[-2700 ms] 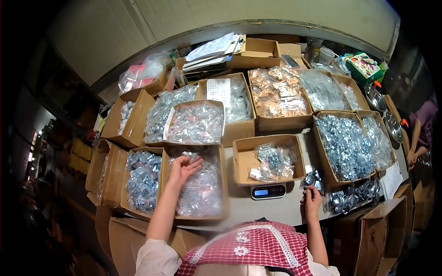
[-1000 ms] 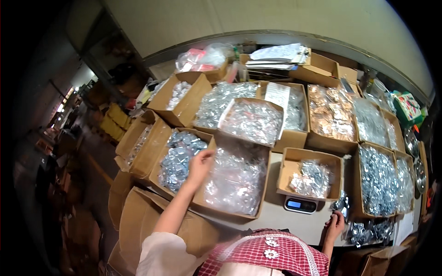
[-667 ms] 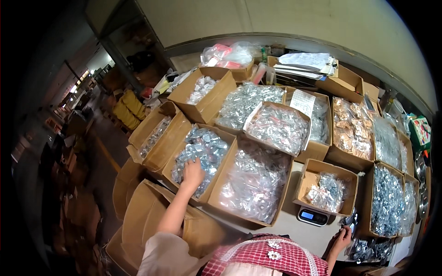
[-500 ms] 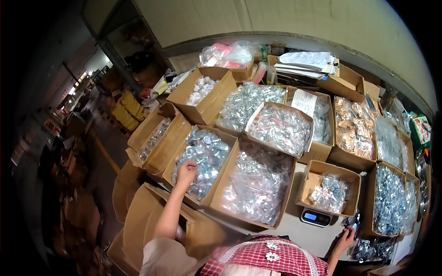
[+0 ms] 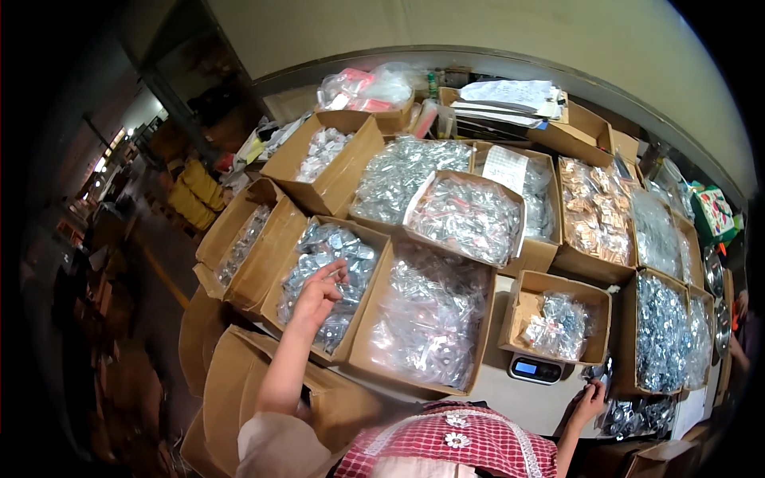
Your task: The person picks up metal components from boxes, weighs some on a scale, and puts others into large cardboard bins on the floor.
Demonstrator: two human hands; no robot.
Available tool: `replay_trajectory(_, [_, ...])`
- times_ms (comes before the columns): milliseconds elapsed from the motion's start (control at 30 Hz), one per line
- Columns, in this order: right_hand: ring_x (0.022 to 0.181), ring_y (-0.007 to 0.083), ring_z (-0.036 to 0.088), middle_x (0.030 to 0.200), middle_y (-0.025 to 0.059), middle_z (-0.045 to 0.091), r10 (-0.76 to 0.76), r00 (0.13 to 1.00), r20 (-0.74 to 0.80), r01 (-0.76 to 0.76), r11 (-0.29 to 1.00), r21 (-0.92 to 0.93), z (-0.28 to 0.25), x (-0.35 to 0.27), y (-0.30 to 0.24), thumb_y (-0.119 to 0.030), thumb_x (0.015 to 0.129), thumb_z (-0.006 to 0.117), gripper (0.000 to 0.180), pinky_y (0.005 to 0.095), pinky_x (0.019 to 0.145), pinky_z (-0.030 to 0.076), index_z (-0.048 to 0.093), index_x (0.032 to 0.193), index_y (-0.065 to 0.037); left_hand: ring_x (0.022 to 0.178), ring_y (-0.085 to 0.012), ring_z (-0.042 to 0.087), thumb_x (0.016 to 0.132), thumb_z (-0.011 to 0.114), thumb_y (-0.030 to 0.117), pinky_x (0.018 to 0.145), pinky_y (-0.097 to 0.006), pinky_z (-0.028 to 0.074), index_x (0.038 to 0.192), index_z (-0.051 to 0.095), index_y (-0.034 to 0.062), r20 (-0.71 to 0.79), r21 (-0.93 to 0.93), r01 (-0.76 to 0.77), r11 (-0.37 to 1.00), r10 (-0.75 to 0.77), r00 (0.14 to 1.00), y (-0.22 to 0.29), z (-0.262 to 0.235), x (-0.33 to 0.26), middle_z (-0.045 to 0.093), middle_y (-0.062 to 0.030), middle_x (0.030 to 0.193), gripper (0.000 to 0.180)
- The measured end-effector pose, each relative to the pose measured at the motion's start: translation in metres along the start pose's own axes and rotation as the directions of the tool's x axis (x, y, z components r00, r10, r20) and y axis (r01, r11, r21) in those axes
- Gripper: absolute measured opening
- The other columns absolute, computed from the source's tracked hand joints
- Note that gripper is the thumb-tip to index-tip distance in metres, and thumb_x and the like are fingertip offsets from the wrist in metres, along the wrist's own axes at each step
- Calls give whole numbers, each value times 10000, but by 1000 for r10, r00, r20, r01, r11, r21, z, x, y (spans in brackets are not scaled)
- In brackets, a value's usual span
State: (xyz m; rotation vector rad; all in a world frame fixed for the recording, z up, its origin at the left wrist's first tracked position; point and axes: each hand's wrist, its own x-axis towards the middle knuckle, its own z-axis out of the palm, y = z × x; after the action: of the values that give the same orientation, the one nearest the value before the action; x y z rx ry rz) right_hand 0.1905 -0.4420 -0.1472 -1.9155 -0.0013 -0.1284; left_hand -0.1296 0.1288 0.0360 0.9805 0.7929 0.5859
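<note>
Left hand (image 5: 317,298) shifting from clear plastic packets (image 5: 422,319) to shiny blue-grey plastic packets (image 5: 360,275), brown cardboard box (image 5: 356,327).
Fingers hanging loosely open above them; likely a picking step, next move calling for a pinch. Right hand (image 5: 588,405) touching dark glossy packet (image 5: 598,371), grip unclear.

Before me, my pale worktop (image 5: 498,402) bears a box (image 5: 370,325) of clear bags (image 5: 430,327) at twelve o'clock, a scale (image 5: 535,369) at one-thirty, dark bagged parts (image 5: 625,418) at three.
</note>
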Motion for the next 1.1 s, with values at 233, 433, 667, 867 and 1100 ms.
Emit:
replay_trajectory(233, [582,80,543,823,42,580,94,995,-37,-73,925,373,12,-34,-69,-65,943,512,138,196,494,444,606,1032,-17,958,-202,552,555,433,-222,857,-252,476,1266,541,0,55,-248,57,967,-45,997,21,75,-28,562,-78,1035,753])
replay_trajectory(433, [768,157,659,965,78,650,-197,766,612,-74,919,388,64,-69,-205,-49,929,584,164,289,694,558,621,1079,6,966,-220,521,554,408,-247,851,-304,475,1214,587,48,451,-683,408,606,-90,888,3,148,-51,545,-79,1036,744])
replay_trajectory(667, [969,165,622,1126,123,610,-407,367,837,0,899,437,109,-83,-284,-192,892,689,526,307,808,536,466,1340,-31,977,-198,544,606,381,-263,919,-354,459,1190,607,86,529,-636,625,453,-334,780,-47,215,-84,556,-68,998,717])
replay_trajectory(867, [868,104,640,1030,106,655,-342,479,809,-167,869,466,107,-97,-282,-117,907,665,401,267,729,548,533,1268,-3,886,-203,530,607,383,-259,863,-344,472,1131,604,76,415,-691,546,474,-358,836,-51,226,-94,539,-56,920,660])
replay_trajectory(1100, [861,133,662,1012,117,664,-461,537,706,85,863,499,90,-98,-298,-70,877,683,380,270,739,556,564,1224,28,842,-207,486,650,454,-220,828,-345,463,1160,556,77,628,-716,670,196,-238,741,-60,215,-90,510,-45,915,598])
